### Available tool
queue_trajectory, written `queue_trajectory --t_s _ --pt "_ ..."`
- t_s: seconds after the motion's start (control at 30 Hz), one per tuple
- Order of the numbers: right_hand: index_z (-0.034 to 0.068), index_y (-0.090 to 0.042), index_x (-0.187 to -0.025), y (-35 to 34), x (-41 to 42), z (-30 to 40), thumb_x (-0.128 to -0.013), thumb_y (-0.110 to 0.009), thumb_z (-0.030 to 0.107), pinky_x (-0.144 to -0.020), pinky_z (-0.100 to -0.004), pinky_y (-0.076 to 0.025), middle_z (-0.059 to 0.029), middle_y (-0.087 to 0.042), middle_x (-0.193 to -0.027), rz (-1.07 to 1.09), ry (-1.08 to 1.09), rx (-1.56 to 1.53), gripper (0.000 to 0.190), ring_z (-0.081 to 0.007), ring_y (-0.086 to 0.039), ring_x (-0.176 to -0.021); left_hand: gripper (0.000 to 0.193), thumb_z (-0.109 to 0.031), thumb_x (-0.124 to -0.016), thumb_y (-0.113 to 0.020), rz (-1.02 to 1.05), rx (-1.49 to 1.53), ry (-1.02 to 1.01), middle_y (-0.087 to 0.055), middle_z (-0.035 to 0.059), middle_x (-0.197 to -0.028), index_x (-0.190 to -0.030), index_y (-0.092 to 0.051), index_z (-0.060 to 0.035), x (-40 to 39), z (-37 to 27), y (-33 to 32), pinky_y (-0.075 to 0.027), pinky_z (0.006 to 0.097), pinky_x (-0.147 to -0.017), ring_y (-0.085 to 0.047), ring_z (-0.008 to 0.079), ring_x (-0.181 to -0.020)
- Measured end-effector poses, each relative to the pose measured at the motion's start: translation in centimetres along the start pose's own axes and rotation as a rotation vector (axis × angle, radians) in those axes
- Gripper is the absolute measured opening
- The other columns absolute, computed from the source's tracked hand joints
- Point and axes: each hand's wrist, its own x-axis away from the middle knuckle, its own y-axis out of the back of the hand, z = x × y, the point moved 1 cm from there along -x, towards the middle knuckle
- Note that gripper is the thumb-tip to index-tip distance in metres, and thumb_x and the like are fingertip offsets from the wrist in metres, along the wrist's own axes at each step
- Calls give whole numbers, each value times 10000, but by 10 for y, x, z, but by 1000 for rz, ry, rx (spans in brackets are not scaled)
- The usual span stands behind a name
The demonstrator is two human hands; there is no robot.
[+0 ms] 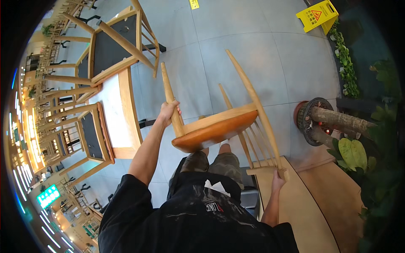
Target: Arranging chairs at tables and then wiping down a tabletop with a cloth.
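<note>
A wooden spindle-back chair with an orange-brown padded seat [218, 131] is tilted in front of my body. My left hand [170, 112] grips one of its tapered legs [167, 82]. Down at the lower right, my right hand [278, 180] is closed on the end of the chair's top rail [264, 170]. The spindles [258, 142] run between the seat and that rail. Behind the seat edge my legs in camouflage shorts partly show.
Upturned chairs [115, 47] rest on a table with a wooden edge [129, 110] at left. A potted tree [313, 120] and a yellow wet-floor sign [318, 17] stand at right. A pale wooden ledge [291, 215] lies by my right arm. Grey tiles [237, 41] cover the floor.
</note>
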Motion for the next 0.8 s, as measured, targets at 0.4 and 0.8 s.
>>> queue_trajectory --t_s 0.4,0.8 --pt "7 -588 -733 -44 36 102 -621 -642 -37 -612 -376 -474 -152 -577 -721 369 335 546 132 -326 -579 -648 150 -85 -832 -570 148 -188 54 -530 70 -695 -880 -475 22 -130 73 51 -472 312 -564 -529 155 -600" --pt "3 -652 -811 -125 41 159 -685 -655 85 -683 -372 -484 -150 -640 -769 422 122 856 151 -292 -615 -694 220 -85 -826 -579 120 -209 158 -511 43 -707 -987 -445 -17 -236 133 73 -460 285 -499 -521 130 -591"
